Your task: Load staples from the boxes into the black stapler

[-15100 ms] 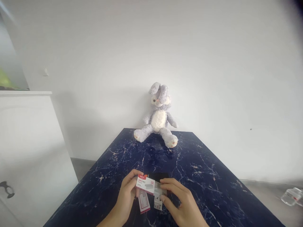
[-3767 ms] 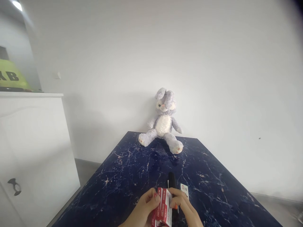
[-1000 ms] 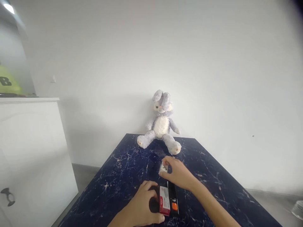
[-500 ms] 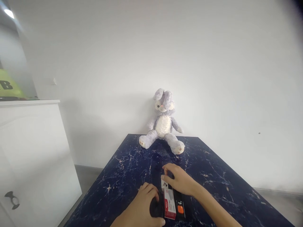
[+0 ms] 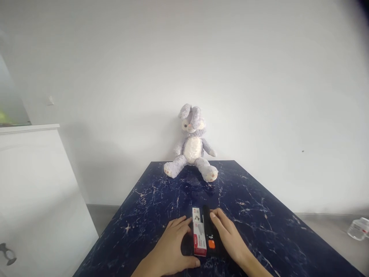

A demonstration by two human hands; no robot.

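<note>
A narrow red-and-white box (image 5: 199, 239) lies lengthwise on the dark blue marbled table. Just beyond it, in line, is a small white box end or card with a dark picture (image 5: 196, 214). Along their right side lies a long black object with an orange square (image 5: 211, 244); its kind is not clear. My left hand (image 5: 172, 246) curves open at the left of the red-and-white box, fingertips by its far part and thumb near its front end. My right hand (image 5: 229, 232) rests against the black object's right side, fingers stretched forward; the undersides are hidden.
A grey-and-white plush rabbit (image 5: 192, 146) sits at the table's far edge against the wall. To the left stands a white cabinet (image 5: 43, 184) with a dark handle (image 5: 8, 254). A clear plastic bottle (image 5: 359, 229) is on the floor at right.
My right hand has come back from over the far end of the boxes to the black object's right side. The view has shifted slightly, bringing the bottle into sight.
</note>
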